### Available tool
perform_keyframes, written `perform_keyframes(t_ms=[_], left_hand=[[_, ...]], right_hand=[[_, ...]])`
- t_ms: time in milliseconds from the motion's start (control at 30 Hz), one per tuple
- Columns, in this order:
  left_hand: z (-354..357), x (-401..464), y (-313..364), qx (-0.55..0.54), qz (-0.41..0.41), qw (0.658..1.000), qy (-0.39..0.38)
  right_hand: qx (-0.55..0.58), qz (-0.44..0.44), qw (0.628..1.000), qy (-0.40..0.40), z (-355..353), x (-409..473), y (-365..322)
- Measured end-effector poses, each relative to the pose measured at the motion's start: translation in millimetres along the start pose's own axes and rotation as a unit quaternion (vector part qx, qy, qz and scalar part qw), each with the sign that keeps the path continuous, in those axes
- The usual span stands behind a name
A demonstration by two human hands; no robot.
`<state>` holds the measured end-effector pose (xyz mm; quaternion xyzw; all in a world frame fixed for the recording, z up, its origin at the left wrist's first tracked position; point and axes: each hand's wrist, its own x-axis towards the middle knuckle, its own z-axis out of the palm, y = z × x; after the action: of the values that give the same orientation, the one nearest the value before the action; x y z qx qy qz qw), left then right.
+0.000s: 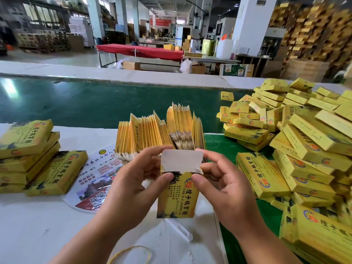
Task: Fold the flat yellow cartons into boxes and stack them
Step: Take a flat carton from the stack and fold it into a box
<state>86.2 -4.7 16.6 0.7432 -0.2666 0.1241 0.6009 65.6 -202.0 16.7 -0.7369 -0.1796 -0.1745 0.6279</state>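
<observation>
A yellow carton (178, 197) is held upright in front of me, its white top flap (182, 161) raised. My left hand (131, 185) grips its left side with the thumb on the front. My right hand (222, 187) pinches its right side near the flap. Behind it a bundle of flat yellow cartons (162, 132) stands on edge on the white table (34, 221). Folded boxes lie heaped at the right (297, 141). A smaller stack of folded boxes (28, 151) sits at the left.
A printed round fan (95, 183) lies on the table left of my hands. A yellow rubber band (131, 254) lies near the front edge. A green conveyor belt (85, 103) runs across behind the table. Factory tables and stacked pallets fill the background.
</observation>
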Motion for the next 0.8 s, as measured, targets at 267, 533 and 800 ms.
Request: perform_keyframes(t_ms=[267, 533, 800], left_hand=[[0.0, 1.2, 4.2, -0.032, -0.009, 0.999, 0.006], [-2.6, 0.3, 7.8, -0.042, -0.003, 0.999, 0.007], [2.6, 1.2, 8.4, 0.003, -0.006, 1.000, 0.025]], right_hand=[[0.003, 0.000, 1.000, -0.014, -2.3, 0.4, -1.3], [-0.006, -0.013, 1.000, -0.014, -2.2, -1.5, -5.6], [-0.040, -0.020, 0.999, 0.000, 2.0, -2.3, -7.6]])
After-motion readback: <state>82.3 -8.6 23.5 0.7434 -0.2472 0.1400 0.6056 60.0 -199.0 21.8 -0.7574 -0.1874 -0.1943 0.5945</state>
